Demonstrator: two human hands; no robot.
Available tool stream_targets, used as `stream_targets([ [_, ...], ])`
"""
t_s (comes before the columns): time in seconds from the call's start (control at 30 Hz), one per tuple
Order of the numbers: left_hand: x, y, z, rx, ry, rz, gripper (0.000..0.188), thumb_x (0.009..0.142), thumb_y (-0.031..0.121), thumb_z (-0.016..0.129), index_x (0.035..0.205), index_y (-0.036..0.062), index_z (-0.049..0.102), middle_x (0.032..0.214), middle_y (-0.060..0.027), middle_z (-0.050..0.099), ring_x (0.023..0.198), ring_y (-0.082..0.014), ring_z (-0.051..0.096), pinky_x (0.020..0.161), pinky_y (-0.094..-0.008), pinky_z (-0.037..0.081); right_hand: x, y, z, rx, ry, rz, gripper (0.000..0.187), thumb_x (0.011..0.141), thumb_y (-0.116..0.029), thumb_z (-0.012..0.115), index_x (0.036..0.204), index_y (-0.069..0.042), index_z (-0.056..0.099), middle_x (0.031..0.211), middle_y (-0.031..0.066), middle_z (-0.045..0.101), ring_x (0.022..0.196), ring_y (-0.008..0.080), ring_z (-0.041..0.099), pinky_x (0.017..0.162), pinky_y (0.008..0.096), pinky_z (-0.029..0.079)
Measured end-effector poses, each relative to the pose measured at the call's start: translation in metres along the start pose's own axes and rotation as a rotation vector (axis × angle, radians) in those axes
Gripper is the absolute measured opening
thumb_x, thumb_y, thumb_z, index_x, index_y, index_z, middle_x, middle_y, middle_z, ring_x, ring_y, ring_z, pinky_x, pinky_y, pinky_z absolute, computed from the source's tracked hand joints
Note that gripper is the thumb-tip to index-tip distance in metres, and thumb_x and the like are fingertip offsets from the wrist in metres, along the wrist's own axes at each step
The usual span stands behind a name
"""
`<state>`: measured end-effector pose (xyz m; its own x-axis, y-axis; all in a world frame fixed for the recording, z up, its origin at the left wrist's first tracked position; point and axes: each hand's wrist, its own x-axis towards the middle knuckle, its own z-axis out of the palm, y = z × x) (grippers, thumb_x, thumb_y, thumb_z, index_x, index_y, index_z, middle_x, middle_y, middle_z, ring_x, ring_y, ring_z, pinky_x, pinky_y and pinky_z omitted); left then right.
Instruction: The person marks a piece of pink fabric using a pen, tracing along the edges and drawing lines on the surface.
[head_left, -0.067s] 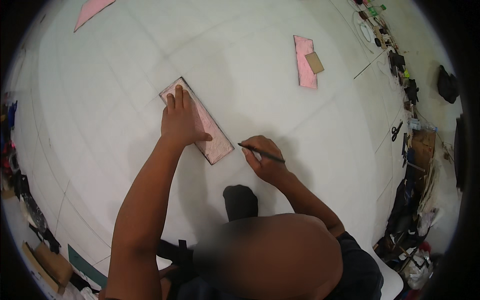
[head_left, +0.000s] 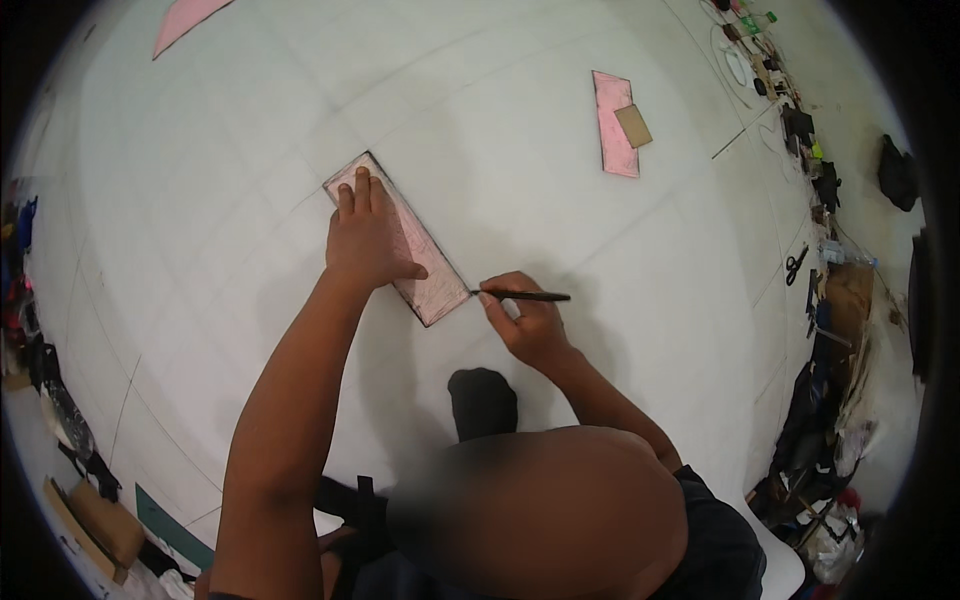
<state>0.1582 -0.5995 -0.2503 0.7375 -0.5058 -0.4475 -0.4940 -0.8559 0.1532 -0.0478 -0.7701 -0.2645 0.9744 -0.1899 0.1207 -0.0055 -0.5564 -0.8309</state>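
Note:
A pink rectangular piece with dark edges [head_left: 440, 291] lies slantwise on the white surface. My left hand [head_left: 367, 235] rests flat on its upper part, fingers stretched forward and thumb spread out to the right. To the right of the piece, my right hand [head_left: 530, 322] pinches a slim black pencil [head_left: 535, 296], held almost level across the view. The pencil's tip is at the lower right corner of the pink piece; whether it touches the piece or the surface beside it is too small to tell.
Another pink strip [head_left: 612, 95] lies farther off to the right, a small tan block [head_left: 633, 127] on it. A third pink piece [head_left: 185, 22] is at the far left. Black scissors [head_left: 796, 265] and assorted clutter line the right side; a cardboard box [head_left: 105, 515] stands lower left.
The pencil has swung from a slant to nearly level, and its tip has come to the corner of the pink piece. My left hand stays in place on the piece.

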Motion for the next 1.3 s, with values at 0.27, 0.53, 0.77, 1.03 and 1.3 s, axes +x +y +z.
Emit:
stream_targets([
  [0.27, -0.001, 0.0, 0.0, 0.057, -0.028, -0.015, 0.149, 0.053, 0.062, 0.097, 0.16, -0.0085, 0.021, 0.171, -0.0273, 0.019, 0.156, -0.0473, 0.024, 0.123, -0.0488, 0.036, -0.016, -0.022, 0.037, 0.089, -0.117, 0.117, 0.013, 0.091, -0.013, 0.073, 0.099, -0.002, 0.075, 0.099, 0.014, 0.077, 0.087, 0.0336, 0.074, 0.079, 0.0424, 0.058],
  [0.53, -0.001, 0.002, -0.001, 0.05, -0.038, -0.012, 0.15, 0.054, 0.061, 0.097, 0.161, -0.0081, 0.019, 0.171, -0.0278, 0.017, 0.156, -0.0478, 0.023, 0.124, -0.049, 0.035, -0.016, -0.012, 0.039, -0.014, -0.15, 0.03, 0.012, 0.093, -0.014, 0.072, 0.097, -0.003, 0.076, 0.104, 0.0098, 0.078, 0.091, 0.0312, 0.073, 0.08, 0.0445, 0.057],
  [0.77, -0.001, 0.003, -0.004, 0.083, -0.055, -0.017, 0.152, 0.054, 0.062, 0.097, 0.162, -0.0079, 0.017, 0.172, -0.0273, 0.015, 0.157, -0.0467, 0.022, 0.123, -0.0472, 0.036, -0.013, 0.004, 0.017, -0.056, 0.012, 0.103, 0.014, 0.095, -0.011, 0.072, 0.103, 0.0, 0.071, 0.097, 0.0128, 0.074, 0.084, 0.0304, 0.073, 0.074, 0.0409, 0.058],
  [1.03, -0.002, 0.004, -0.005, 0.053, -0.059, -0.027, 0.151, 0.053, 0.059, 0.098, 0.162, -0.0085, 0.018, 0.171, -0.0277, 0.016, 0.157, -0.0466, 0.022, 0.122, -0.0473, 0.036, 0.011, 0.011, 0.007, 0.045, 0.153, 0.126, 0.015, 0.098, -0.01, 0.07, 0.109, 0.0, 0.069, 0.103, 0.0147, 0.072, 0.089, 0.028, 0.073, 0.077, 0.0384, 0.058],
  [1.3, -0.002, 0.004, -0.004, 0.013, -0.017, 0.004, 0.15, 0.051, 0.056, 0.1, 0.16, -0.0097, 0.02, 0.17, -0.0289, 0.019, 0.155, -0.048, 0.024, 0.122, -0.0487, 0.036, 0.103, 0.018, 0.025, 0.061, 0.039, -0.095, 0.021, 0.099, -0.013, 0.067, 0.117, -0.004, 0.071, 0.114, 0.0128, 0.073, 0.103, 0.0308, 0.071, 0.09, 0.0398, 0.056],
])
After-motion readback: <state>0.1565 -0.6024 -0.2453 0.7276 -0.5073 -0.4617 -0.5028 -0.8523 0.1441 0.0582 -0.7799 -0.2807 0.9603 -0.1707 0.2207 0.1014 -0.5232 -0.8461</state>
